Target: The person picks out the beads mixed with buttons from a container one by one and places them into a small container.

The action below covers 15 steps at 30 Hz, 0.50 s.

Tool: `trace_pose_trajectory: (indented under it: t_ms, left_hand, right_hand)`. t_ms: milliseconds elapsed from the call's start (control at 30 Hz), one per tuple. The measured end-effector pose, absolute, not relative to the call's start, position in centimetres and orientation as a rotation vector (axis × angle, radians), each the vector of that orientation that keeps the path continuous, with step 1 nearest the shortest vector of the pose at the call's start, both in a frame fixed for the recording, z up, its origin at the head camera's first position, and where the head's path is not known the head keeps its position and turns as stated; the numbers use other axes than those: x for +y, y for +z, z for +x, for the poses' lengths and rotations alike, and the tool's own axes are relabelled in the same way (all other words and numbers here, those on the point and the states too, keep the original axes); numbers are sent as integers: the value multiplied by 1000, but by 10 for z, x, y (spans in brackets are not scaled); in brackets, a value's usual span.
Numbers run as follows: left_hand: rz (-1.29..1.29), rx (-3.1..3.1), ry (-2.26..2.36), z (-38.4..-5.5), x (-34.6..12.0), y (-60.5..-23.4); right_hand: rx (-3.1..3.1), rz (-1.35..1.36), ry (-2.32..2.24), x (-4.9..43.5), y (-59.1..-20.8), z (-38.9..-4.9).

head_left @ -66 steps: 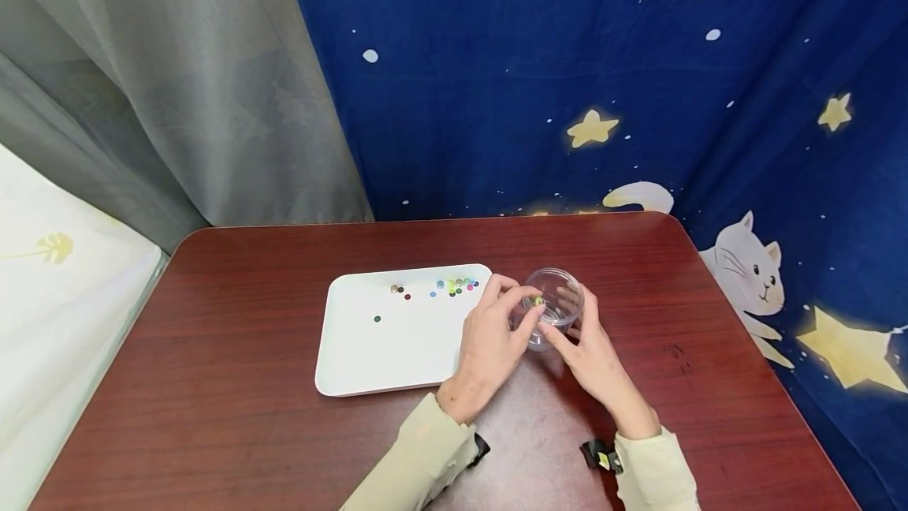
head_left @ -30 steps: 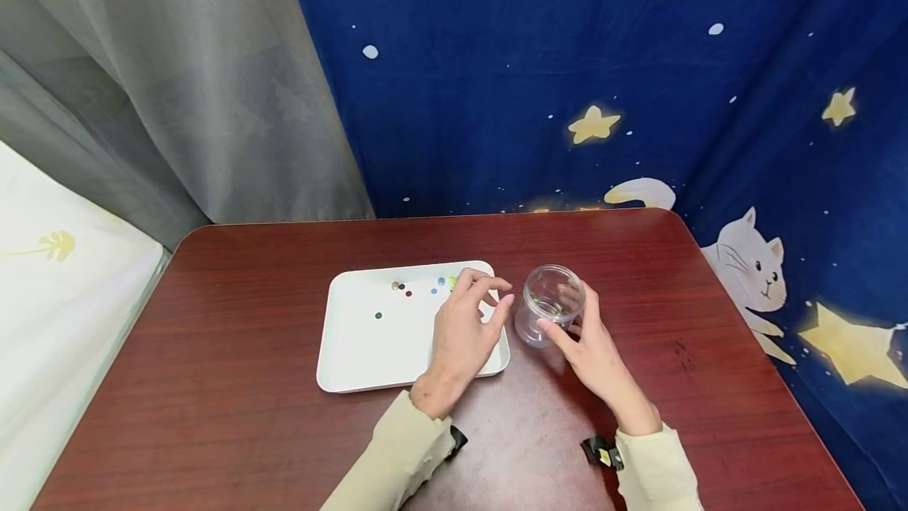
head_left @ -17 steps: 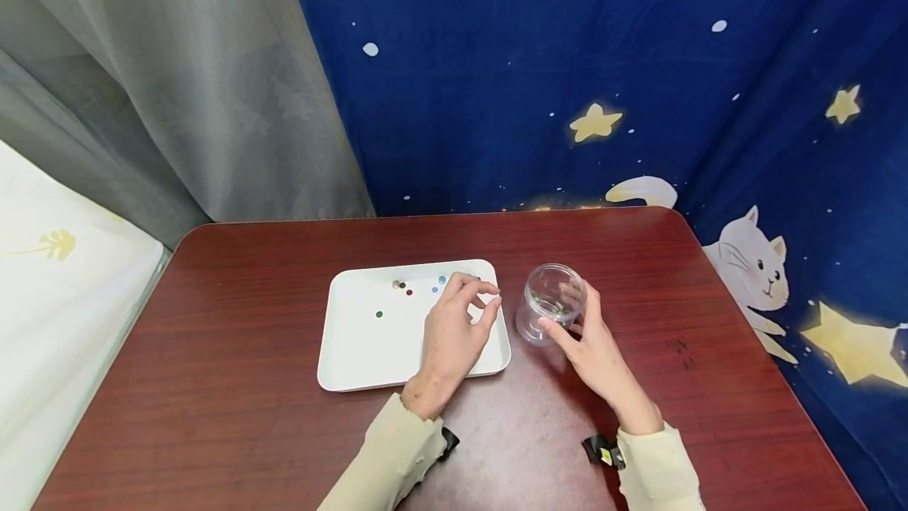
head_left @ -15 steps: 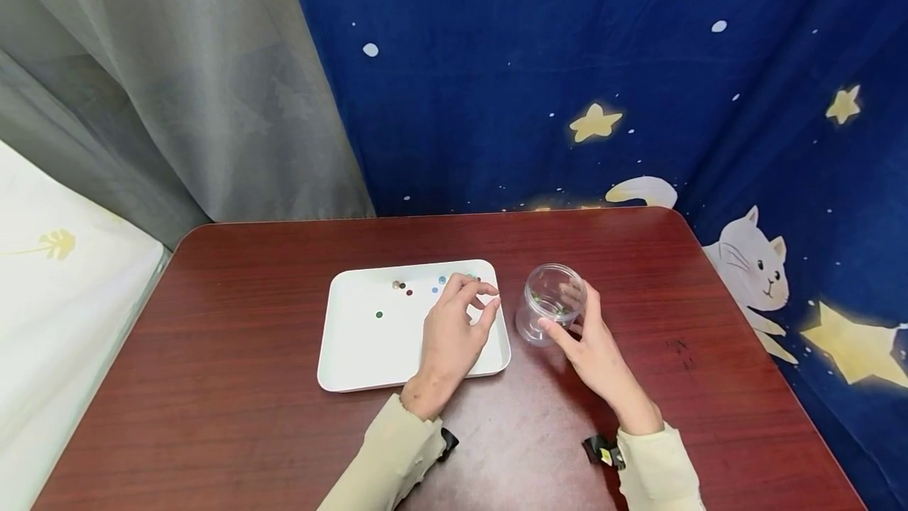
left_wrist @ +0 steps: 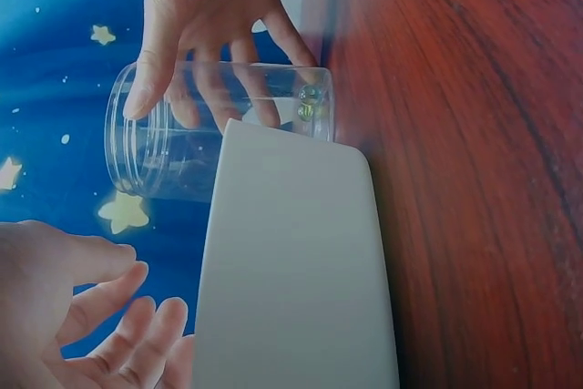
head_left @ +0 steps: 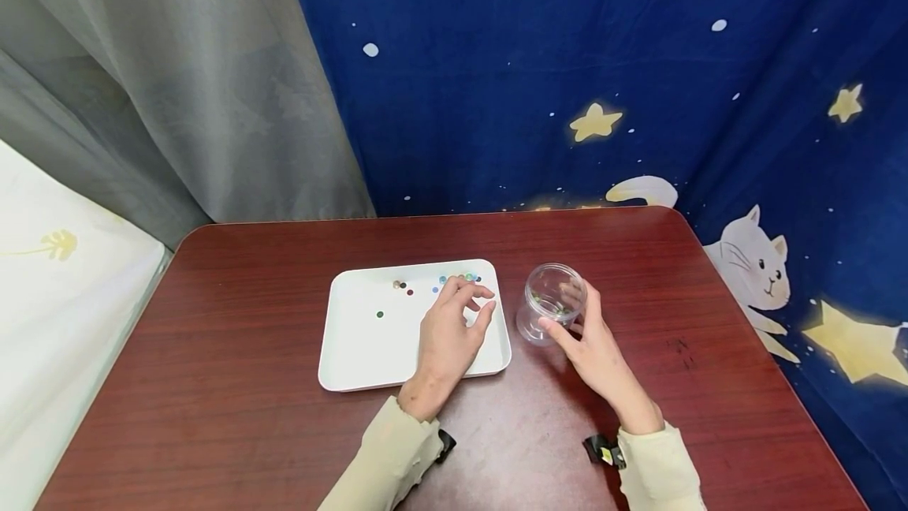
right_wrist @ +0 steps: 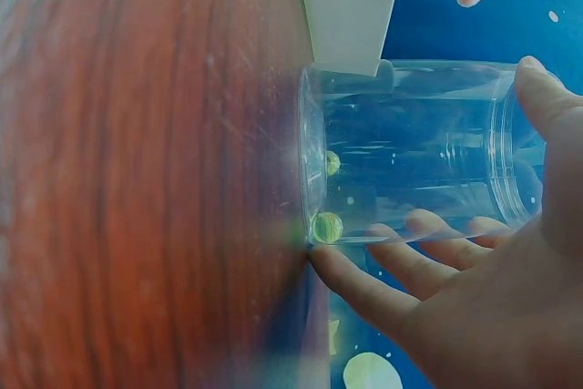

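Observation:
Over the right part of a white tray (head_left: 362, 349) hovers my left hand (head_left: 448, 333), its thumb and index finger bent toward each other with a gap and nothing between them. The left wrist view shows its fingers loosely curved beside the tray wall. My right hand (head_left: 596, 353) grips a clear plastic jar (head_left: 534, 322) just right of the tray, with the thumb near the rim and fingers around the far side. The jar stands upright with its mouth uncovered. Green-yellow glass marbles (right_wrist: 327, 227) lie at its bottom. Part of the marble cluster (head_left: 470, 277) on the tray hides behind my left fingers.
Loose marbles lie on the tray's left half: a dark green marble (head_left: 380, 314), a red marble (head_left: 410, 292) and a brown marble (head_left: 396, 285). Tray and jar stand on a reddish-brown table (head_left: 234, 353). A blue star-printed curtain (head_left: 496, 101) hangs behind.
My left hand, earlier pinching a green marble at the jar's mouth, has let go and moved left over the tray. Green marbles now show inside the jar. My right hand stays on the jar.

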<state>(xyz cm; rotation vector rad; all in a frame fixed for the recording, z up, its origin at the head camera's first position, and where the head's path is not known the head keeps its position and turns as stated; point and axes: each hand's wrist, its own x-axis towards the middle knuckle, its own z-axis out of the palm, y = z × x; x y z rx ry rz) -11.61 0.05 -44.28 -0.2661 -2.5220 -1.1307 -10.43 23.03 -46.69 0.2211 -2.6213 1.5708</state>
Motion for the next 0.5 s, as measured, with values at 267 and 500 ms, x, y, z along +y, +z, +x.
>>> trace_pose_trajectory:
  t_ms: [267, 500]
  left_hand:
    - [-240, -2546, -1119, -115, -1, -444]
    - [-234, -2561, -1116, -116, -2, -445]
  right_hand:
    - [-2624, 215, 1594, 231, -467, -106]
    - [-2629, 211, 1609, 231, -466, -105]
